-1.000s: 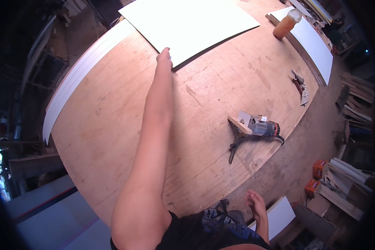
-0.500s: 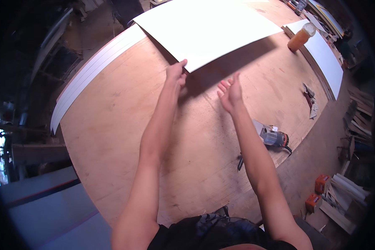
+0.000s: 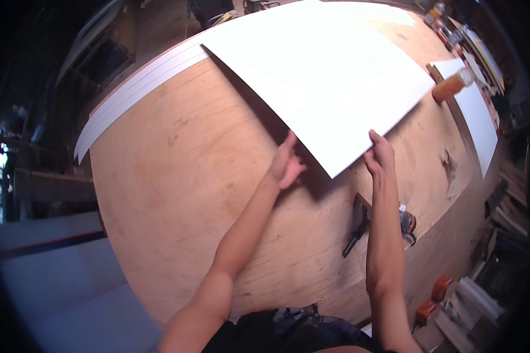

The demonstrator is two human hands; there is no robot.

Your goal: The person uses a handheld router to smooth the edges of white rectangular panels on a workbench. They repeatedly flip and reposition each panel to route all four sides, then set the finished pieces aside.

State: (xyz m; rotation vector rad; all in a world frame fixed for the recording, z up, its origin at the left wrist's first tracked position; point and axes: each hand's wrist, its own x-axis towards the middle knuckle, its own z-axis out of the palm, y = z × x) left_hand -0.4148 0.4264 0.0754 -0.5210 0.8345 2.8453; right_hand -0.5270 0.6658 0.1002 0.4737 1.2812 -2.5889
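A large white board (image 3: 330, 76) is tilted over the wooden worktable, its near corner raised and casting a shadow beneath. At the edge right of that corner, my right hand (image 3: 382, 156) grips the board, thumb on top and fingers curled below. My left hand (image 3: 287, 164) is at the left edge, its thumb close against the board and its fingers loosely apart, visible outside the edge. Whether the left thumb presses on the board is hard to see. The board's far end runs to the top of the view.
Long white strips (image 3: 141, 82) lie along the far left rim of the plywood tabletop (image 3: 176, 206). A jar of orange-brown contents (image 3: 450, 86) stands at right by a white panel (image 3: 480, 123). A power tool (image 3: 407, 223) lies beside my right forearm. Orange boxes (image 3: 443, 288) and offcuts are on the floor.
The board's near corner has come closer to me and rightward. My right hand has moved from free air onto its edge. My left hand has loosened from the corner, now farther along the left edge.
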